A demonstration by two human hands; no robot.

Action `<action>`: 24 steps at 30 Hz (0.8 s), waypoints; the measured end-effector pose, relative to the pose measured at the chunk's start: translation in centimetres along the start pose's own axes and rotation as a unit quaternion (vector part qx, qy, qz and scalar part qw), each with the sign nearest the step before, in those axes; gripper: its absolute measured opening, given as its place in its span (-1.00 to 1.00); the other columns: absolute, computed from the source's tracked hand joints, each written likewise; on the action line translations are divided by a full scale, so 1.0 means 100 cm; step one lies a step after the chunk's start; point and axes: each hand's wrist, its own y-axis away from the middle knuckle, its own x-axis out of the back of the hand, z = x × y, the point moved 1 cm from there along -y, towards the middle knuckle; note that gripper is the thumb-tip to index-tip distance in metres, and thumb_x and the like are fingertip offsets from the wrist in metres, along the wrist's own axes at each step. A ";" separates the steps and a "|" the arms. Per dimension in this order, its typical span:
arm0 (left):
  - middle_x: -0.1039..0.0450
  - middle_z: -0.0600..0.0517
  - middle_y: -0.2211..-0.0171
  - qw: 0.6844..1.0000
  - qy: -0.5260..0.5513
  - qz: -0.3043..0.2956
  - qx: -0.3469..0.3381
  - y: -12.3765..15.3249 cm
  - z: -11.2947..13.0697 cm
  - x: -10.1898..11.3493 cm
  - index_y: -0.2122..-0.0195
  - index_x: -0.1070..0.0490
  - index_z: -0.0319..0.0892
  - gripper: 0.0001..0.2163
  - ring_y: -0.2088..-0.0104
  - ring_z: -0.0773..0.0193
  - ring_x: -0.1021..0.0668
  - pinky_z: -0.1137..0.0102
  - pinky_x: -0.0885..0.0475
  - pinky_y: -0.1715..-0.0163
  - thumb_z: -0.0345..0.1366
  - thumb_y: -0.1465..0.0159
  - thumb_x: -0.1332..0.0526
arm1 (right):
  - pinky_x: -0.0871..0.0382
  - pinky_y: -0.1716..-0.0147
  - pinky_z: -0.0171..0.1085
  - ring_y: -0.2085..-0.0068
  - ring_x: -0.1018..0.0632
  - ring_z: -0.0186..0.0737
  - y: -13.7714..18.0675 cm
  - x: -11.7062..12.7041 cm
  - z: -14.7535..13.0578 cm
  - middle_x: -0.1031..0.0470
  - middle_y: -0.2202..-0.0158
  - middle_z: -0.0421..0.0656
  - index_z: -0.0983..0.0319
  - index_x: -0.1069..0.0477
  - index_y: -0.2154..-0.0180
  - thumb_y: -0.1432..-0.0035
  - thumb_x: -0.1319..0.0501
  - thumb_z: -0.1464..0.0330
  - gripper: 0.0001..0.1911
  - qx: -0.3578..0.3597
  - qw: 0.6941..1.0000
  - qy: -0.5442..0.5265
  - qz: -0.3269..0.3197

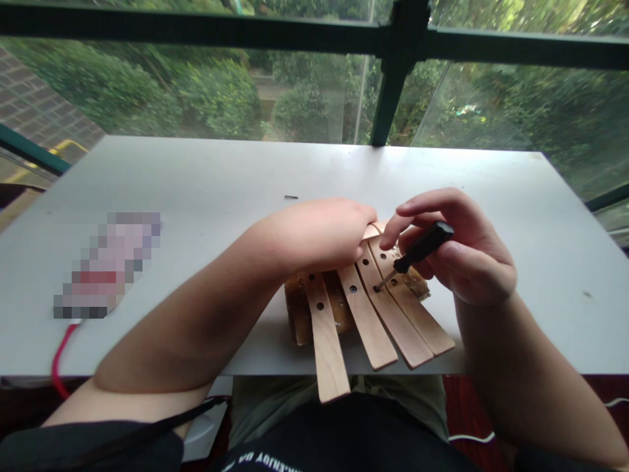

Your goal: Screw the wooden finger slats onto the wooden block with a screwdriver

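My right hand (474, 259) is closed around the black handle of a screwdriver (421, 246), with the index finger raised over it. Its thin shaft slants down to the left, and the tip meets a dark screw hole in a pale wooden slat (393, 321). Across the far ends of the slats lies my left hand (327, 233), its fingers curled down on them and partly hidden. Several slats with dark holes or screws fan out towards me, including a separate left one (330, 351). Beneath them sits a brown, rough-edged wooden block (297, 313).
A small dark screw (291, 196) lies on the white table (221, 167) beyond my left hand. At the left is a blurred-out, phone-shaped object (111, 262) with a red cable (61, 357). Behind the table stands a dark-framed window (393, 72).
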 end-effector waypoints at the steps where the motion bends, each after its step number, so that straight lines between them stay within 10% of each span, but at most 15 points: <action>1: -0.60 -0.02 0.12 1.000 -0.009 -0.002 0.000 0.000 0.000 0.000 0.08 -0.49 -0.08 -0.74 0.27 0.19 -0.55 0.36 -0.33 0.36 -0.15 -0.33 -0.09 | -0.39 0.50 -0.35 0.33 -0.56 -0.25 0.000 0.000 -0.001 -0.62 0.16 0.00 0.25 -0.51 -0.04 -0.23 -0.29 0.35 -0.66 0.025 1.000 0.011 0.010; 5: -0.60 -0.01 0.10 1.000 -0.028 -0.002 -0.006 0.001 0.001 0.000 0.09 -0.47 -0.08 -0.77 0.26 0.18 -0.55 0.37 -0.32 0.37 -0.19 -0.32 -0.11 | -0.58 0.25 -0.25 0.35 -0.60 -0.27 0.003 0.001 -0.001 -0.66 0.22 -0.02 0.27 -0.55 -0.04 -0.26 -0.29 0.47 -0.70 0.043 0.999 0.023 -0.021; 24: -0.58 0.04 0.21 0.999 -0.041 0.017 -0.001 0.000 0.001 -0.001 0.19 -0.43 -0.08 -0.86 0.39 0.24 -0.51 0.35 -0.22 0.48 -0.21 -0.29 -0.15 | -0.42 0.53 -0.29 0.42 -0.57 -0.26 0.000 -0.007 -0.002 -0.60 0.41 -0.15 0.19 -0.50 0.32 -0.03 -0.50 0.45 -0.78 0.065 0.996 0.061 -0.009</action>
